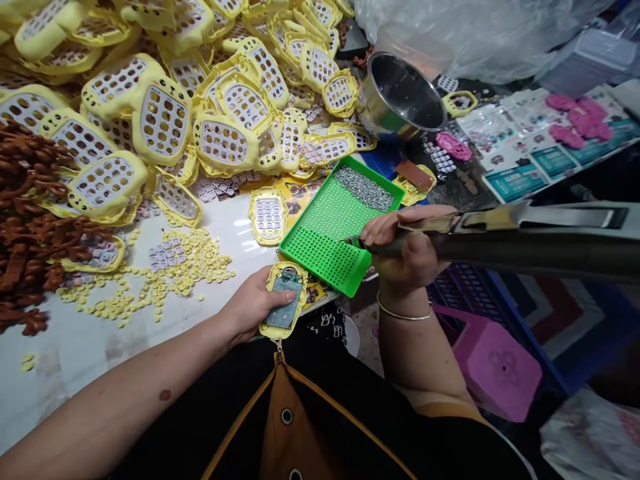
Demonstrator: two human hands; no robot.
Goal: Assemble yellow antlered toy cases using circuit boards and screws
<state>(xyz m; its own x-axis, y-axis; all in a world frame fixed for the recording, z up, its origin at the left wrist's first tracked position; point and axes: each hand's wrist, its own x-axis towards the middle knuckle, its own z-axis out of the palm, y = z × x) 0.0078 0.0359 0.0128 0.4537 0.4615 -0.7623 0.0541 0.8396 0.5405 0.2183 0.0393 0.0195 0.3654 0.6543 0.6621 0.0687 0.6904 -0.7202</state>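
My left hand (257, 300) is closed round a yellow toy phone shell (275, 327), its thumb pressing on the grey-green circuit board (284, 308) inside. In my right hand (407, 250) is a dark electric screwdriver (480, 250), gripped near its tip. That tip points left over a green perforated tray (320, 200). A heap of small silver screws (363, 188) lies at the tray's far end, and its near part has rows of larger holes. Just left of the tray rests another yellow shell (269, 215) with white keys.
Yellow shells (163, 120) are piled at the back left, near brown plastic parts (40, 227). Small yellow buttons (190, 260) scatter over the white table (100, 360). A steel pot (403, 93), pink pieces (580, 120) and a pink stool (500, 367) are on the right.
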